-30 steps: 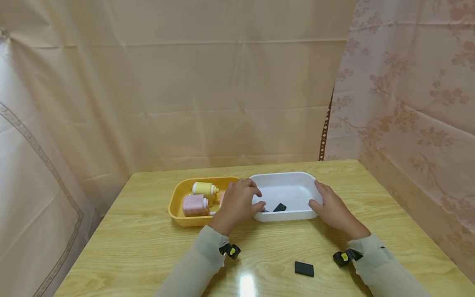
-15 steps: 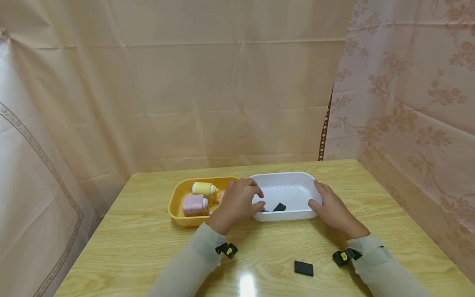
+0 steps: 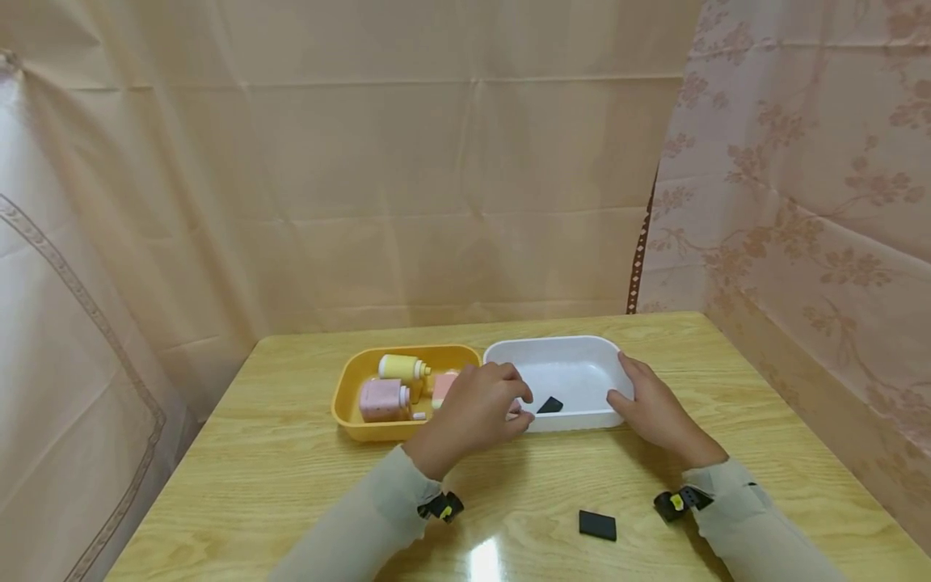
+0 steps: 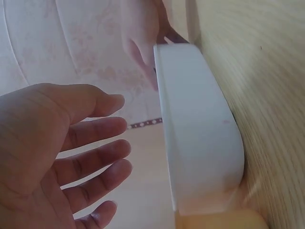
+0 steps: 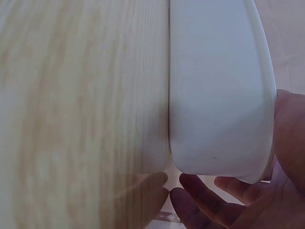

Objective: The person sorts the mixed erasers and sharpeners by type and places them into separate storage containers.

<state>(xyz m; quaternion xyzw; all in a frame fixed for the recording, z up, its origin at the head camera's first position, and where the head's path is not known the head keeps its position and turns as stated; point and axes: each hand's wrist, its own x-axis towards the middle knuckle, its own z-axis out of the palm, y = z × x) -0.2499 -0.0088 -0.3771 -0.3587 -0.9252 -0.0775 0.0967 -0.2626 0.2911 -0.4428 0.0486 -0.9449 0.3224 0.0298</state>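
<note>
My right hand [image 3: 655, 412] holds the right end of a white plastic tray [image 3: 575, 376], thumb over the rim and fingers along the outer wall [image 5: 219, 95]. Over the tray's near left rim hovers my left hand [image 3: 476, 412], its fingers loosely bent. In the left wrist view that hand [image 4: 62, 148] has nothing between its fingers and stands apart from the tray wall [image 4: 202, 129]. Inside the tray lies a small black flat piece [image 3: 550, 405]. A pinkish bit [image 3: 515, 406] shows behind the left fingers, too hidden to name.
A yellow tray [image 3: 340, 402] adjoins on the left, with a pink bottle [image 3: 381, 401], a yellow bottle [image 3: 397, 367], a pink block [image 3: 443, 385] and a small white piece [image 3: 419, 416]. A black rectangular piece [image 3: 597, 525] lies on the table near me. Curtains [image 3: 436, 202] hang behind.
My left hand has shifted slightly right, uncovering more of the yellow tray's right end and the pink block. The right hand has stayed on the white tray.
</note>
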